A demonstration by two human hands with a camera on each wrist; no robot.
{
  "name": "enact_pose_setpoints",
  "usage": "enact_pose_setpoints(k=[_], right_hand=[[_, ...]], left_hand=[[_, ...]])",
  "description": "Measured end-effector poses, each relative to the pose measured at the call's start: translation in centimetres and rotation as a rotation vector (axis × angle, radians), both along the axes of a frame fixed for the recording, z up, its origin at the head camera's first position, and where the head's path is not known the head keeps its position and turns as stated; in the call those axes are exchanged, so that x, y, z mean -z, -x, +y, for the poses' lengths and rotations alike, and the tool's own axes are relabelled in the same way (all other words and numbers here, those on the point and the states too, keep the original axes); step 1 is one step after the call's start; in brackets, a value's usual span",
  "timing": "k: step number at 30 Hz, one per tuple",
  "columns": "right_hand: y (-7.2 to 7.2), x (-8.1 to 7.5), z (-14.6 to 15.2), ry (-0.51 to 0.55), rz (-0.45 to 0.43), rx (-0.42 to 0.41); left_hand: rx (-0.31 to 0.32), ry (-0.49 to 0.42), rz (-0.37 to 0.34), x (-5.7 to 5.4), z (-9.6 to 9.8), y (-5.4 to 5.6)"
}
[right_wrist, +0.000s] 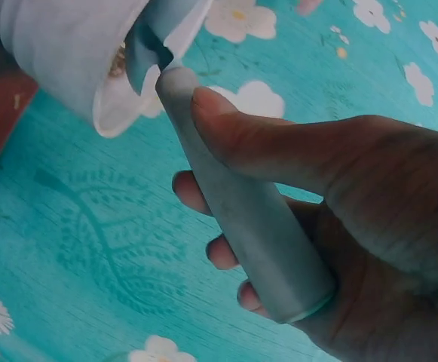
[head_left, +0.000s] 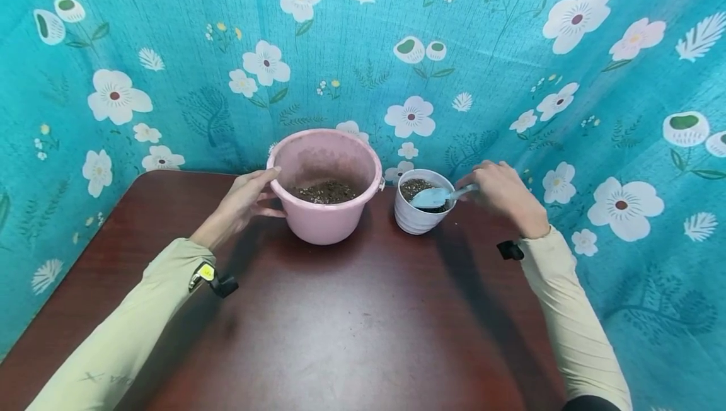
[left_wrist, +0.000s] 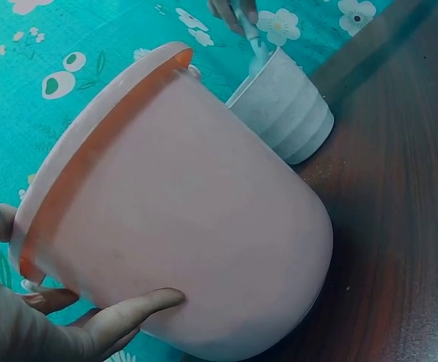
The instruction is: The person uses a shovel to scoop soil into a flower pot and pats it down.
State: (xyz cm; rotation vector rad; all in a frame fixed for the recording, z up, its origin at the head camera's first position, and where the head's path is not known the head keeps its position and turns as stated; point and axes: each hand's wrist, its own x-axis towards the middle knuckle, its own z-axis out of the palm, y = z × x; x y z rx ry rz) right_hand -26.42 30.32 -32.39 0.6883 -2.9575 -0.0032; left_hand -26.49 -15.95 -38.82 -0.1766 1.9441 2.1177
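Observation:
A pink bucket (head_left: 326,225) with dark soil (head_left: 328,191) in its bottom stands at the back of the table. My left hand (head_left: 241,200) holds its left side, thumb at the rim and fingers against the outer wall; the left wrist view shows a finger (left_wrist: 139,311) lying along that wall. To the right is a white ribbed pot (head_left: 416,219), also with soil inside. My right hand (head_left: 501,190) grips the handle (right_wrist: 245,207) of a light blue trowel (head_left: 431,197), thumb on top and fingers wrapped beneath. The trowel's blade lies over the pot's mouth, close above the soil.
The dark reddish-brown table (head_left: 340,323) carries both containers near its back edge. Behind them hangs a turquoise flowered curtain (head_left: 340,52), which also runs along both sides. A few soil crumbs (left_wrist: 332,167) lie beside the pot.

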Motion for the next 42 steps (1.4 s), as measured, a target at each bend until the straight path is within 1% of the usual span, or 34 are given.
enact_pose_setpoints(k=[2,4,8,10,14,17,22,24,28,31,33,37,39,42], right_hand=[[0.0,-0.2,-0.1,-0.036,0.056,0.023],[-0.1,-0.2,-0.5,-0.075,0.085,0.043],[0.0,-0.1,-1.6,-0.143,0.082,0.067],[-0.1,-0.1,-2.1,-0.157,0.082,0.078],[-0.2,-0.4,-2.5,-0.156,0.123,0.086],[-0.2,-0.6,-2.5,-0.145,0.122,0.102],[-0.5,-0.4,-2.4,-0.138,0.125,0.108],[-0.8,-0.3,-2.4,-0.136,0.137,0.106],[-1.8,-0.5,-2.2,-0.123,0.165,0.112],[-2.1,-0.7,-2.2,-0.099,0.164,0.092],[-2.1,-0.9,-2.4,-0.085,0.146,0.072],[-1.8,-1.3,-2.7,-0.103,0.133,0.063],[-1.8,-1.4,-2.6,-0.112,0.137,0.076],[-1.8,-1.5,-2.3,-0.117,0.168,0.083]], left_hand=[[0.002,0.006,0.003,0.0,0.0,0.0],[-0.002,0.009,0.010,0.0,0.1,0.0],[-0.011,0.015,0.015,0.0,0.1,0.0],[-0.013,0.019,0.016,0.0,0.2,-0.1],[-0.022,0.025,0.043,-0.1,0.4,0.0],[-0.021,0.019,0.046,-0.3,0.5,0.0],[-0.029,-0.001,0.041,-0.3,0.5,0.0],[-0.030,0.005,0.041,-0.3,0.5,-0.2],[-0.011,0.016,0.042,-0.1,0.4,-0.5],[-0.010,0.006,0.045,0.1,0.3,-0.6],[-0.013,0.000,0.046,0.3,0.2,-0.7],[-0.008,-0.002,0.049,0.4,0.0,-0.7],[-0.001,-0.002,0.058,0.4,0.0,-0.6],[0.005,0.007,0.063,0.4,0.2,-0.3]])
